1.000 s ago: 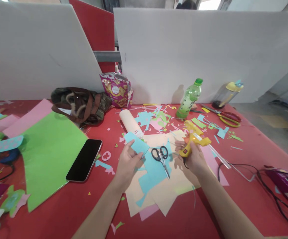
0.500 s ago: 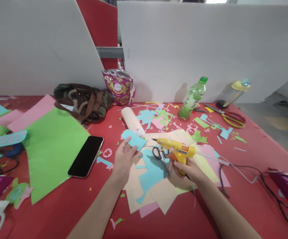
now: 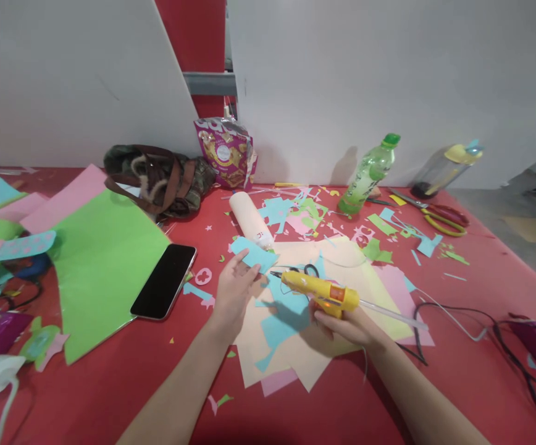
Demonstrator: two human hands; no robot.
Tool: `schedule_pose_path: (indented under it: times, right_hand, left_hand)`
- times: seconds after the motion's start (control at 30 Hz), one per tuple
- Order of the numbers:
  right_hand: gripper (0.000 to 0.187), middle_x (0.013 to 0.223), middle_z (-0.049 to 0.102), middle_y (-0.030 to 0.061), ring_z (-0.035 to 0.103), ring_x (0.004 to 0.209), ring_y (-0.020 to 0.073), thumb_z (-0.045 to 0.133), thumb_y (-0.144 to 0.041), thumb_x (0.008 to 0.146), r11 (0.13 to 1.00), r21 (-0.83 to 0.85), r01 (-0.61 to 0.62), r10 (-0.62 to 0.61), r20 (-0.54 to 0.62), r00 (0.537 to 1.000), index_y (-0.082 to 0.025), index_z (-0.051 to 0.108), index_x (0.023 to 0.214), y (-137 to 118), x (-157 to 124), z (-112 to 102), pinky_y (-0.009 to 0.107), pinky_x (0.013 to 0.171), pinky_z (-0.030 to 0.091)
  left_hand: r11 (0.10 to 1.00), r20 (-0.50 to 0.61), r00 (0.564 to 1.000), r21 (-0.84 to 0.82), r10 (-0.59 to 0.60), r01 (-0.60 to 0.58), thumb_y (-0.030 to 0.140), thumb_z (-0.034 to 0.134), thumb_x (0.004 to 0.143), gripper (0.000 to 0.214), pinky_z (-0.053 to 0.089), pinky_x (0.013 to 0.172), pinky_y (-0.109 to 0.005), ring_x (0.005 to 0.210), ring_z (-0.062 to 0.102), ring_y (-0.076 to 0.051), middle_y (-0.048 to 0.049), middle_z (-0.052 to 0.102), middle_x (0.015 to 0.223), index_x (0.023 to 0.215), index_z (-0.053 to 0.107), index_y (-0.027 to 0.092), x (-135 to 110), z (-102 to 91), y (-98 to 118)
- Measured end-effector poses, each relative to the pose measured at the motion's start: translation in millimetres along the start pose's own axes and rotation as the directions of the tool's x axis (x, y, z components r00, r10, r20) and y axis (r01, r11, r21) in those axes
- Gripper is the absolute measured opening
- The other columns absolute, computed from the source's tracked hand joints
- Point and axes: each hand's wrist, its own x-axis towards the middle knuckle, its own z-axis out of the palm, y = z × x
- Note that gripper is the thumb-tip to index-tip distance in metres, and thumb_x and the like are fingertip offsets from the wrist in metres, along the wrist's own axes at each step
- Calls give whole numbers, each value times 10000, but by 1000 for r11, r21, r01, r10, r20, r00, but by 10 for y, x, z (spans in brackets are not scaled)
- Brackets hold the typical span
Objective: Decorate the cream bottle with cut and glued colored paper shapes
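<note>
Between the thumb and fingers of my left hand [image 3: 234,284] is a small piece of blue paper [image 3: 255,253], held up off the table. My right hand [image 3: 349,324] is wrapped round the grip of a yellow hot glue gun [image 3: 312,287], with a clear glue stick [image 3: 391,314] poking out of its back. The gun's nozzle points left and is close to the paper's right edge; whether they touch I cannot tell. Partly hidden behind the gun, black-handled scissors [image 3: 311,270] lie on cream sheets [image 3: 286,364] and blue paper offcuts [image 3: 281,327].
A cream roll [image 3: 248,216] lies behind my left hand. To the left are a phone [image 3: 163,281] and a green sheet [image 3: 105,266]. A green-capped bottle [image 3: 370,173], large scissors [image 3: 439,216] and paper scraps [image 3: 291,213] are farther back. A black cable [image 3: 462,309] runs at right.
The glue gun has moved left and slightly down, its nozzle nearer the blue paper, and now covers more of the scissors. My left hand still holds the paper. The view has shifted slightly.
</note>
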Motion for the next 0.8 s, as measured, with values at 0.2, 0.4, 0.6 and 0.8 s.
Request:
schedule_pose_path:
  times: [0.2, 0.4, 0.6, 0.8]
  right_hand:
    - [193, 430, 412, -53, 399, 377, 75, 465, -343, 759, 992, -117, 51, -51, 3, 999, -186, 491, 650, 57, 11, -9, 201, 388, 356]
    - [241, 414, 421, -40, 436, 395, 91, 457, -314, 761, 974, -226, 9, -11, -8, 1000, -201, 440, 550, 17, 25, -13, 225, 436, 395]
    - [223, 403, 421, -42, 440, 389, 93, 461, -292, 745, 969, -246, 13, -18, -17, 1000, -198, 449, 543, -30, 27, -8, 221, 434, 403]
    - [240, 395, 444, -37, 439, 386, 90, 469, -295, 762, 964, -251, 83, -84, 6, 996, -194, 499, 547, 2, 26, -20, 210, 440, 410]
  left_hand:
    - [1000, 32, 999, -27, -4, 5, 232, 651, 635, 503, 441, 638, -226, 603, 544, -75, 32, 517, 675, 1104, 483, 166, -19, 5, 11]
    - [1000, 39, 999, -8, 11, -10, 229, 645, 641, 511, 432, 617, -219, 569, 536, -68, 31, 528, 660, 1118, 475, 158, -12, 6, -14]
    - [1000, 43, 999, -9, 18, -18, 236, 643, 636, 515, 430, 635, -235, 580, 534, -73, 39, 518, 654, 1117, 473, 168, 2, -2, -51]
    - [1000, 37, 999, 13, 18, -18, 248, 646, 634, 508, 429, 640, -234, 596, 532, -76, 33, 522, 666, 1110, 487, 171, 2, -5, -41]
